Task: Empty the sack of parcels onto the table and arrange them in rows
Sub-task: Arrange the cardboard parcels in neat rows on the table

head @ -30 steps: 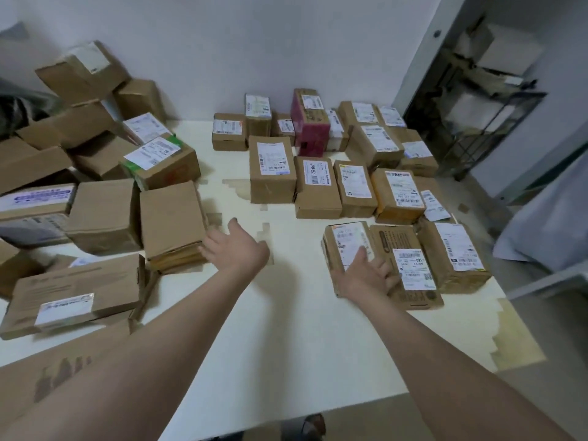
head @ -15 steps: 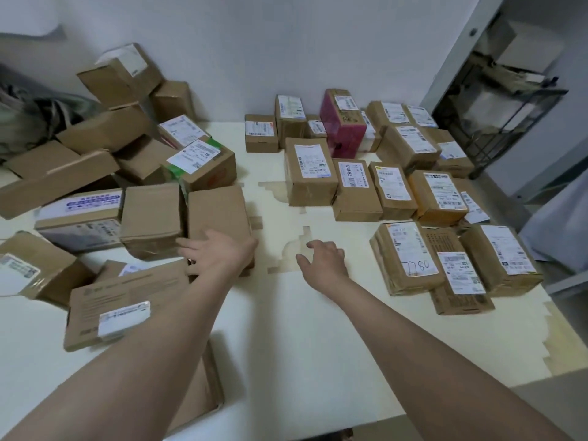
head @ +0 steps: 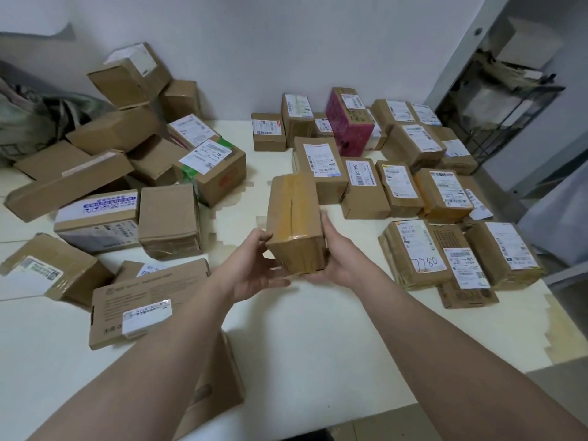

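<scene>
One box [head: 294, 224] is grasped at its near end between left hand [head: 254, 270] and right hand [head: 342, 259], over the table's [head: 302, 338] middle; parcels [head: 361, 183] are ranged in rows toward the far right corner.

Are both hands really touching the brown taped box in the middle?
Touching. The head view shows the left hand pinching the near left corner of the taped box and the right hand wrapped around its right side.
</scene>
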A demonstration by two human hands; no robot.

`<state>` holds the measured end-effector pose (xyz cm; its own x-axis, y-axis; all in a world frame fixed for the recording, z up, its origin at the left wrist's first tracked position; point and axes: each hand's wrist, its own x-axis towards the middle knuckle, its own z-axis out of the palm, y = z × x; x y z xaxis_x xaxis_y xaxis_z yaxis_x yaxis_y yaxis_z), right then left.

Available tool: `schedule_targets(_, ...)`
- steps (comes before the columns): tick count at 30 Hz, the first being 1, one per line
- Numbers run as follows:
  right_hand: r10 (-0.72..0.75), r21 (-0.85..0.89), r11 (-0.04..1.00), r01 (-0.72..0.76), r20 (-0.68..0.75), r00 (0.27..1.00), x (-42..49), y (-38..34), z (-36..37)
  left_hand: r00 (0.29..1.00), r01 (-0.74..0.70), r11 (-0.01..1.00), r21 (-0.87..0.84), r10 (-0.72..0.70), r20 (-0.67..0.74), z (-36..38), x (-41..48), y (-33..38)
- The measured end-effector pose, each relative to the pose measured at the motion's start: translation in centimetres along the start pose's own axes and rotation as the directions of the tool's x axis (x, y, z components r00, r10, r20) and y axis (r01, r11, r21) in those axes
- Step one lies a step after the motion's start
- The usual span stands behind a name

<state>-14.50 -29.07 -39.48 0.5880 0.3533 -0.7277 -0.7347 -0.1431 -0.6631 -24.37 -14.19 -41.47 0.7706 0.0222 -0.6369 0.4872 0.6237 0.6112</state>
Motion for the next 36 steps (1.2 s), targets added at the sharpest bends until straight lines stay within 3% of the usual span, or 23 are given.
schedule_targets(3, -0.188, -0.307, 0.945, 0.113, -0.227, 0.956, 1.1, 1.3, -2.2, 0.969, -0.055, 0.946, 0.320, 0.127, -0.210, 0.8, 1.0, -0.3)
schedule_targets(6, -0.306, -0.493, 0.858, 0.146, -0.263, 0.915, 1.5, 2.0, -4.1, 0.954, -0.054, 0.868, 0.493, 0.191, -0.232, 3.1, 2.4, -1.0)
schedule_targets(10, -0.435, -0.810, 0.586, -0.032, -0.347, 0.831, 1.8, 1.8, -6.6, 0.969, 0.041, 0.864, 0.502, 0.089, -0.232, 5.9, 4.0, -2.1)
schedule_targets(13, -0.526, -0.889, 0.423, -0.174, -0.398, 0.751, 1.9, 0.9, -8.2, 0.993, 0.031, 0.873, 0.487, 0.027, -0.111, 8.2, 5.0, -2.4)
schedule_targets(15, -0.553, -0.911, 0.351, -0.215, -0.387, 0.738, 2.2, 0.2, -8.6, 0.997, -0.008, 0.868, 0.496, 0.043, -0.058, 9.8, 5.8, -2.8)
schedule_targets(18, -0.635, -0.952, 0.257, -0.164, -0.294, 0.714, 2.7, -1.0, -8.6, 0.997, -0.051, 0.852, 0.521, 0.076, -0.026, 11.5, 6.9, -2.8)
schedule_targets(21, -0.744, -0.973, 0.231, -0.007, -0.182, 0.643, 3.8, -3.0, -8.0, 0.974, -0.060, 0.743, 0.667, 0.189, -0.122, 11.9, 7.8, -1.0)
schedule_targets(24, -0.783, -0.967, 0.173, 0.188, -0.019, 0.622, 5.7, -5.3, -6.0, 0.862, -0.011, 0.568, 0.823, 0.422, -0.280, 9.9, 8.9, 2.6)
schedule_targets(26, -0.762, -0.939, 0.174, 0.298, 0.063, 0.644, 7.1, -6.6, -3.9, 0.765, 0.066, 0.499, 0.864, 0.531, -0.365, 7.6, 9.0, 5.2)
schedule_targets(31, -0.609, -0.893, 0.167, 0.418, 0.240, 0.756, 11.2, -6.3, 2.3, 0.541, 0.288, 0.393, 0.873, 0.686, -0.487, -0.5, 8.5, 11.2)
schedule_targets(33, -0.550, -0.890, 0.113, 0.441, 0.314, 0.774, 13.0, -6.4, 5.3, 0.526, 0.326, 0.378, 0.866, 0.689, -0.499, -3.8, 8.7, 13.5)
schedule_targets(36, -0.500, -0.902, 0.055, 0.429, 0.346, 0.793, 14.8, -7.8, 9.6, 0.560, 0.381, 0.339, 0.860, 0.655, -0.507, -7.9, 9.5, 16.7)
